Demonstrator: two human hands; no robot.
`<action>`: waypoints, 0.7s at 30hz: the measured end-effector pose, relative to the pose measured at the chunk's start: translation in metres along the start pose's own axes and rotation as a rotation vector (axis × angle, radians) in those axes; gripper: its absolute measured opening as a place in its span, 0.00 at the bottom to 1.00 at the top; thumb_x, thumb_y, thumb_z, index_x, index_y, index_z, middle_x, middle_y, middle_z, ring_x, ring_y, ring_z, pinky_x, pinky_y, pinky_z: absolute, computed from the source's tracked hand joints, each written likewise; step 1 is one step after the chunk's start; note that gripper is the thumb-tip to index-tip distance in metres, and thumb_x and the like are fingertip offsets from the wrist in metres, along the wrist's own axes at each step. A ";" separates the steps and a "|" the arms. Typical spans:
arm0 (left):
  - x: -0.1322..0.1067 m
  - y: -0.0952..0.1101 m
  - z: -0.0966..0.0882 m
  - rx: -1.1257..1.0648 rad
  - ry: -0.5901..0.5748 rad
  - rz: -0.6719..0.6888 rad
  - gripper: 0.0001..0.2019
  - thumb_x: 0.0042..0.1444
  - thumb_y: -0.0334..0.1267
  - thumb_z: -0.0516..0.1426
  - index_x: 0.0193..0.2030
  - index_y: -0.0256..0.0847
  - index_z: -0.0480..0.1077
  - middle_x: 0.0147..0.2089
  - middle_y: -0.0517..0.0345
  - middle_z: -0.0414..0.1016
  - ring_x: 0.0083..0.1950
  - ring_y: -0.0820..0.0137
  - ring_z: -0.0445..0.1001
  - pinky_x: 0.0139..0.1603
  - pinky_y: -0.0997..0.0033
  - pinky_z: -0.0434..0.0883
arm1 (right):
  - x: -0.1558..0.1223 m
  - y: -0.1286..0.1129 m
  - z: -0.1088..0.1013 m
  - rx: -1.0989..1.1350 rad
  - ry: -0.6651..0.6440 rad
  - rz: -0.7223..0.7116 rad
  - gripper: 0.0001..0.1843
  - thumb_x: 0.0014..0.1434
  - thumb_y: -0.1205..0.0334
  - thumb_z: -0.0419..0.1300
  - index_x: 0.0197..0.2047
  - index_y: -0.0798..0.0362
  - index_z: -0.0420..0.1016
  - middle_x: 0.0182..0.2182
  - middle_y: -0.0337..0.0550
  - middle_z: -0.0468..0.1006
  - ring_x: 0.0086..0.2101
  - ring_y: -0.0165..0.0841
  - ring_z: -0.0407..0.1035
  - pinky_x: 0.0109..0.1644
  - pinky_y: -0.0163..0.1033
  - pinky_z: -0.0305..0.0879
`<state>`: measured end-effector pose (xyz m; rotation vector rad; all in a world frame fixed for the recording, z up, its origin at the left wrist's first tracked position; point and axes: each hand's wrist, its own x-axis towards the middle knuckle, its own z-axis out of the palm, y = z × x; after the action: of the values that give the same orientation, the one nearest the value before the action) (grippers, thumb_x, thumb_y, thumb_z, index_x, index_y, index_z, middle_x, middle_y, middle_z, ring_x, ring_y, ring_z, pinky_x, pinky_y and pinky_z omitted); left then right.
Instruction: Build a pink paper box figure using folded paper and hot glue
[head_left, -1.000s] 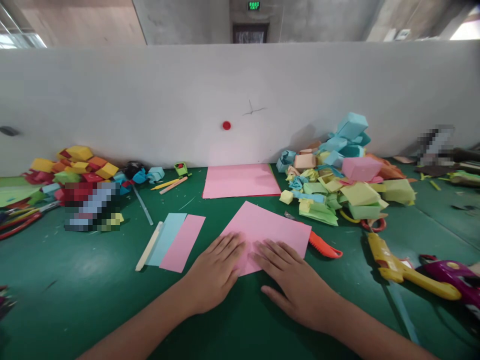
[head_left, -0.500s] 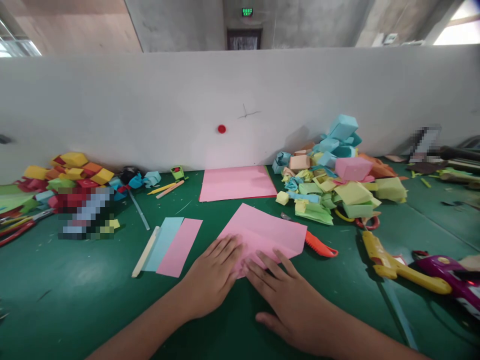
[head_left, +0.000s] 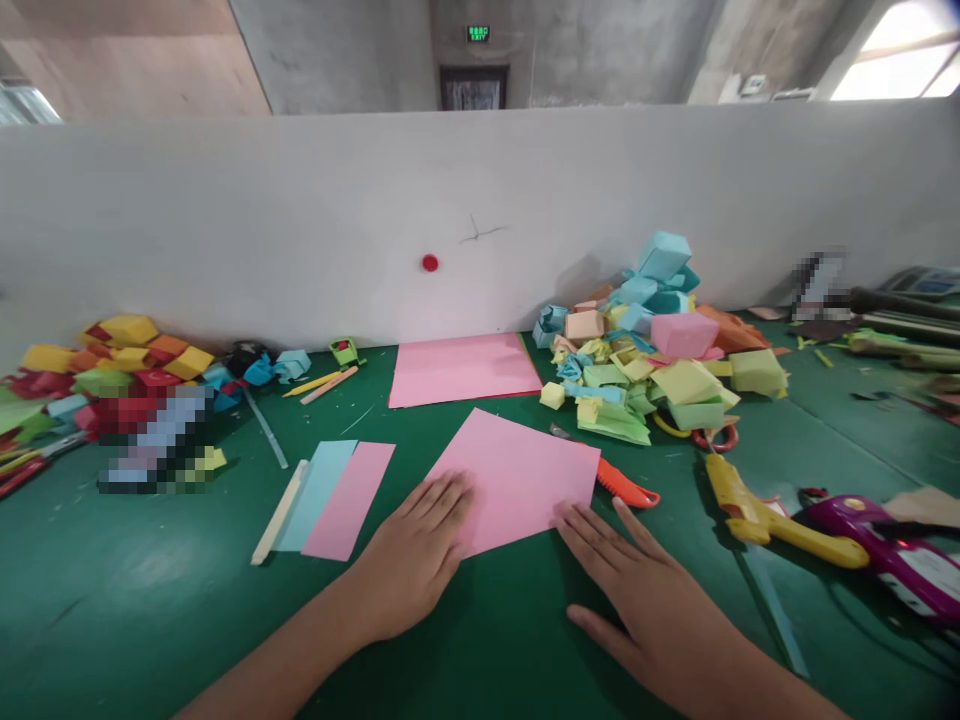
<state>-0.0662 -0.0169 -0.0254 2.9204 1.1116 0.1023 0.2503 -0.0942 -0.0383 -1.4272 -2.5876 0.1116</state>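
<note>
A folded-looking sheet of pink paper (head_left: 517, 470) lies at an angle on the green table in front of me. My left hand (head_left: 420, 550) rests flat on its left side, fingers stretched out and close together. At the sheet's lower right edge, the fingertips of my right hand (head_left: 630, 580) press down, with the thumb spread away over the table. Neither hand grips anything. An orange-red utility knife (head_left: 628, 487) lies partly under the paper's right corner. Left of my left hand are a pink strip (head_left: 349, 500), a light blue strip (head_left: 315, 495) and a pale wooden stick (head_left: 279, 512).
A stack of pink sheets (head_left: 465, 368) lies against the white partition (head_left: 337, 220). Folded paper pieces are heaped at right (head_left: 637, 370) and left (head_left: 127, 350). A yellow glue gun (head_left: 787, 535) and a purple tool (head_left: 877, 550) lie at right. Pencils (head_left: 311, 384) lie behind the strips.
My right hand has slid to the right along the paper's lower edge, away from my left hand. The left hand stays on the paper. The whole view has shifted slightly.
</note>
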 end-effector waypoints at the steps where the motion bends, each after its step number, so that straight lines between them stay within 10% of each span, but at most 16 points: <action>1: 0.000 0.000 -0.001 -0.003 -0.009 0.004 0.30 0.76 0.43 0.43 0.80 0.49 0.36 0.80 0.52 0.44 0.79 0.56 0.50 0.78 0.51 0.53 | -0.001 0.000 0.000 -0.007 0.008 0.009 0.40 0.73 0.51 0.51 0.79 0.45 0.33 0.75 0.43 0.50 0.71 0.45 0.54 0.74 0.66 0.48; 6: 0.003 0.002 -0.014 -0.035 -0.024 0.094 0.28 0.75 0.39 0.46 0.77 0.64 0.46 0.81 0.61 0.37 0.80 0.52 0.45 0.76 0.44 0.53 | -0.001 -0.001 0.002 -0.017 0.042 0.013 0.41 0.73 0.53 0.51 0.79 0.45 0.31 0.75 0.43 0.51 0.70 0.46 0.56 0.73 0.67 0.48; 11: -0.011 0.000 -0.031 -0.092 -0.079 0.223 0.30 0.70 0.57 0.52 0.76 0.64 0.49 0.81 0.60 0.39 0.79 0.49 0.46 0.77 0.41 0.50 | -0.002 0.003 0.006 -0.059 0.129 -0.063 0.45 0.71 0.52 0.53 0.79 0.45 0.26 0.72 0.46 0.57 0.66 0.48 0.63 0.70 0.64 0.56; 21: -0.107 0.004 -0.030 0.202 0.011 -0.152 0.32 0.69 0.54 0.54 0.76 0.65 0.48 0.77 0.66 0.53 0.75 0.53 0.60 0.69 0.51 0.68 | 0.001 0.003 0.005 -0.075 0.178 -0.087 0.46 0.72 0.51 0.52 0.78 0.47 0.22 0.71 0.46 0.58 0.65 0.50 0.65 0.65 0.66 0.63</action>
<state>-0.1453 -0.0916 -0.0013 2.9946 1.4193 0.0031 0.2516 -0.0918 -0.0434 -1.2818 -2.5264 -0.1205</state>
